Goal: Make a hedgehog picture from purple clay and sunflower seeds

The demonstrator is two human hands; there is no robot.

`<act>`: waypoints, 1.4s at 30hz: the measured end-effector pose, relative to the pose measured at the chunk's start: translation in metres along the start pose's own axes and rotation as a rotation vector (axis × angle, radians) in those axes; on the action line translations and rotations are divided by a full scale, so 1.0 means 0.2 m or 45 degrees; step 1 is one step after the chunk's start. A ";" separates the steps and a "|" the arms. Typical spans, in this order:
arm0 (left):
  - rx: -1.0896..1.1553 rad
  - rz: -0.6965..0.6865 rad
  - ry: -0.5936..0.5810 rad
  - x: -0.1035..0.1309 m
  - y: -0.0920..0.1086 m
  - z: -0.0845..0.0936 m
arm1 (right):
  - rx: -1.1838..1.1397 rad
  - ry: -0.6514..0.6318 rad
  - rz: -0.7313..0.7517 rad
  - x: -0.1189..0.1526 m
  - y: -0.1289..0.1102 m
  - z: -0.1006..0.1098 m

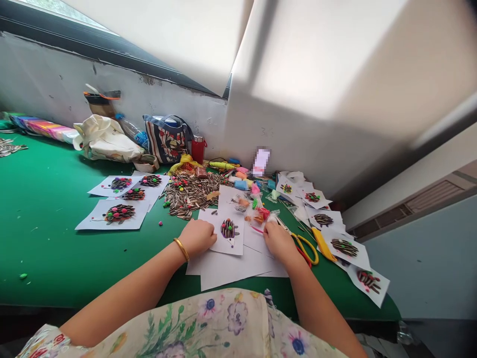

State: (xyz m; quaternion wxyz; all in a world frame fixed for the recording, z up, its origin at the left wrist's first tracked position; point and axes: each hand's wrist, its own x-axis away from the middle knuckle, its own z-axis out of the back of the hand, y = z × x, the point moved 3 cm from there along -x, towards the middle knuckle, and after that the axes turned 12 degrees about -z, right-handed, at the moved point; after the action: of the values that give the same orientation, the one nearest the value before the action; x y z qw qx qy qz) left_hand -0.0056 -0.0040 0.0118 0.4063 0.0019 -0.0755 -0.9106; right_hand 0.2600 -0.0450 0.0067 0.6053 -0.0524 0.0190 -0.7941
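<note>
My left hand (198, 237), fingers curled, rests at the left edge of a white card (223, 246). On that card is a hedgehog figure (228, 228) of striped seeds with red and green dots. To the right, my right hand (278, 240) is closed around the end of a thin pink tool (257, 229), over white sheets (231, 271). Yellow-handled scissors (308, 248) lie just right of that hand. Small bags of coloured clay (257, 215) are in front of it. What my left fingertips hold, if anything, is hidden.
A pile of striped seeds (194, 194) lies beyond my left hand. Finished-looking cards (114, 221) lie at left, others (350, 251) along the right edge. Bags (169, 139), a red bottle (198, 149) and a phone (261, 161) stand by the wall.
</note>
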 end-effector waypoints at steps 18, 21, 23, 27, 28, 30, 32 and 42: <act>0.066 -0.009 0.024 0.00 -0.02 -0.02 | -0.516 0.266 0.395 0.28 -0.23 -0.11; 0.067 -0.010 0.023 0.00 -0.02 -0.02 | -0.532 0.273 0.426 0.28 -0.23 -0.11; 0.069 -0.010 0.018 0.00 -0.02 -0.02 | -0.535 0.278 0.435 0.28 -0.24 -0.12; 0.076 -0.001 0.011 0.00 -0.02 -0.02 | -0.494 0.269 0.434 0.29 -0.25 -0.13; 0.075 0.000 0.011 0.00 -0.02 -0.02 | -0.474 0.262 0.431 0.29 -0.25 -0.13; 0.073 -0.002 0.010 0.00 -0.02 -0.02 | -0.426 0.251 0.420 0.29 -0.25 -0.13; 0.074 -0.006 0.013 0.00 -0.02 -0.02 | -0.375 0.234 0.410 0.29 -0.25 -0.13; 0.107 0.014 -0.004 0.00 -0.01 -0.01 | -0.110 0.073 0.343 0.29 -0.32 -0.08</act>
State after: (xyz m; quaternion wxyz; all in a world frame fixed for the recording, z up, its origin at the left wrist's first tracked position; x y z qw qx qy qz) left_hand -0.0076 -0.0024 0.0097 0.4107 0.0172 -0.1144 -0.9044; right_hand 0.1809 -0.0843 0.0005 0.7028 -0.0529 0.0773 -0.7051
